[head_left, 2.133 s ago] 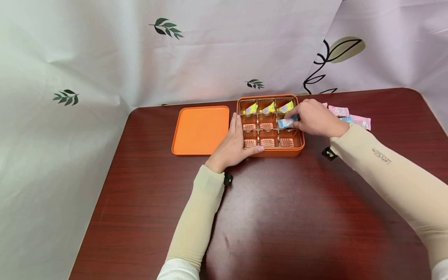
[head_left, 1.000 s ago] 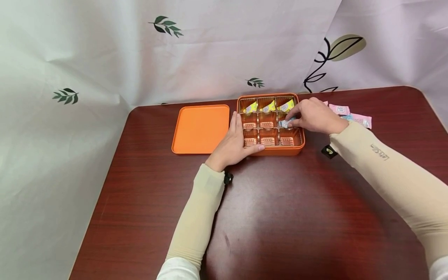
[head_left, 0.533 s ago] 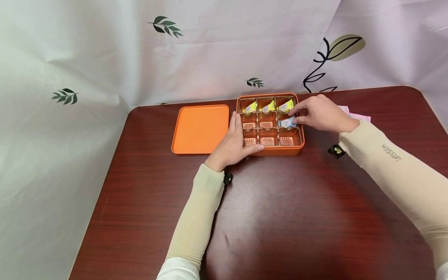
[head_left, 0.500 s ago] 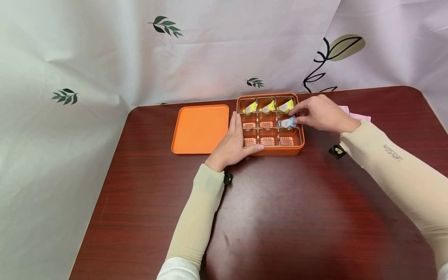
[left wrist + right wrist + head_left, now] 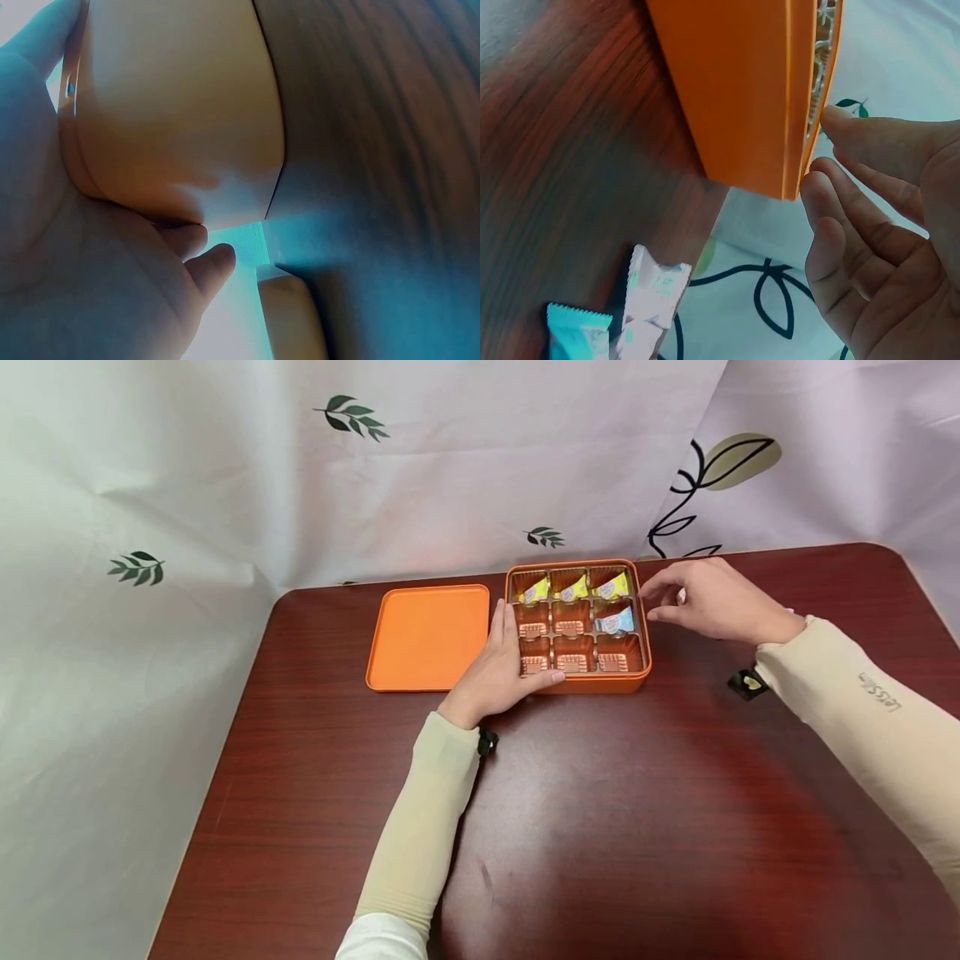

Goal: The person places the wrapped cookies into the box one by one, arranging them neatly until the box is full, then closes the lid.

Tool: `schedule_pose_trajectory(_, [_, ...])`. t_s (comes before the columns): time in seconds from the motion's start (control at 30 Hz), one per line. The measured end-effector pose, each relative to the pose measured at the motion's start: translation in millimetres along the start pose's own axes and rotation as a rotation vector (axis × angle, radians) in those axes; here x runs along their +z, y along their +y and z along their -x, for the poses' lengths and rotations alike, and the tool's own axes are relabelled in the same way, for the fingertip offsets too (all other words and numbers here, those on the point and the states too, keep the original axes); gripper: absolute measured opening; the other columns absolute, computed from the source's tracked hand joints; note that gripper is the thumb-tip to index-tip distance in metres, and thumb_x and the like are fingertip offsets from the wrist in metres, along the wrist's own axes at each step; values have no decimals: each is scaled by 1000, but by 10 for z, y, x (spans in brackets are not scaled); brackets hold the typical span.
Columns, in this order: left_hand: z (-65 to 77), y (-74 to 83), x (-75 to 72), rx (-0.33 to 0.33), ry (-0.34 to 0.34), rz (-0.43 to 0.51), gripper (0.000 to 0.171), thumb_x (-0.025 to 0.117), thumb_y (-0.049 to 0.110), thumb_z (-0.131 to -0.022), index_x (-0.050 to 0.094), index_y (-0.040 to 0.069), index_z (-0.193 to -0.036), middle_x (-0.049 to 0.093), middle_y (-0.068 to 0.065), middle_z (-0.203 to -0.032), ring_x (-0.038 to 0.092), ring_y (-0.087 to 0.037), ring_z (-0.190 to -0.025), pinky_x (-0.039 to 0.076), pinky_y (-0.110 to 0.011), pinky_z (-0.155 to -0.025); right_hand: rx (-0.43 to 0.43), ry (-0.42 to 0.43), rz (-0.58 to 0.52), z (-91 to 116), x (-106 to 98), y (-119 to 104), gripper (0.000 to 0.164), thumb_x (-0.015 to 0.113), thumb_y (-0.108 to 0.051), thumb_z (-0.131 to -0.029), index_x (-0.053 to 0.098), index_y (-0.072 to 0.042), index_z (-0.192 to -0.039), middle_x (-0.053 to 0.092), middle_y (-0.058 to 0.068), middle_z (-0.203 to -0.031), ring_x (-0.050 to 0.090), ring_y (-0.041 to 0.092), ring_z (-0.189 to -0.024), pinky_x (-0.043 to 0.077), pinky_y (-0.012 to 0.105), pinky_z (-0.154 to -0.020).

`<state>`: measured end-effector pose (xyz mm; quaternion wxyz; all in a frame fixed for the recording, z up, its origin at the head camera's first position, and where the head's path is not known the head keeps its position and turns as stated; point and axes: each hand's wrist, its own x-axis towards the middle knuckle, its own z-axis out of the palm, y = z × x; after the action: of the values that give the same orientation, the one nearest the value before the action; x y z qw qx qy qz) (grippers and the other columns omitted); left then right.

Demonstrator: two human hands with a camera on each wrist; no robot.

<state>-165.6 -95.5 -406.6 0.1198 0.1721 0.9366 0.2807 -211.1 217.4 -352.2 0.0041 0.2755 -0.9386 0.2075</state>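
My left hand (image 5: 491, 675) rests with straight fingers along the left side of an orange box (image 5: 592, 683), its thumb lying on the front rim. The box's tray is divided into square compartments. Yellow-wrapped candies (image 5: 573, 588) sit in the three back compartments, and a blue-wrapped candy (image 5: 617, 622) lies in the right compartment of the middle row. Just right of the box, my right hand (image 5: 716, 602) hovers with loosely bent fingers and holds nothing; in the right wrist view its fingertips (image 5: 817, 187) are close to the box's rim.
An orange lid (image 5: 429, 639) lies left of the box. More wrapped candies, one blue (image 5: 579, 334) and some pale pink (image 5: 656, 289), lie on the dark red table (image 5: 600, 827) right of the box, mostly hidden by my right hand in the head view. A patterned cloth (image 5: 450, 485) hangs behind.
My right hand lowered the blue candy into the right compartment of the middle row, let go of it and moved right, past the box's edge. My left hand stayed in place.
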Motion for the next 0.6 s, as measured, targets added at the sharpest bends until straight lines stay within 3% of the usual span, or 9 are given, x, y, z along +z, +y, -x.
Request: schedule_pose_trajectory(0.6, [1,-14,-4,0,-1,14,123,63,68,-88,-16,5,-157,-30,-4,-163,-8,-17,-153,21,-34,-120,83,-33,-14,169,-55,198,25,73,-5,-89,73,-2,-114,73,1,-89,65,17,-77,47,25,-63])
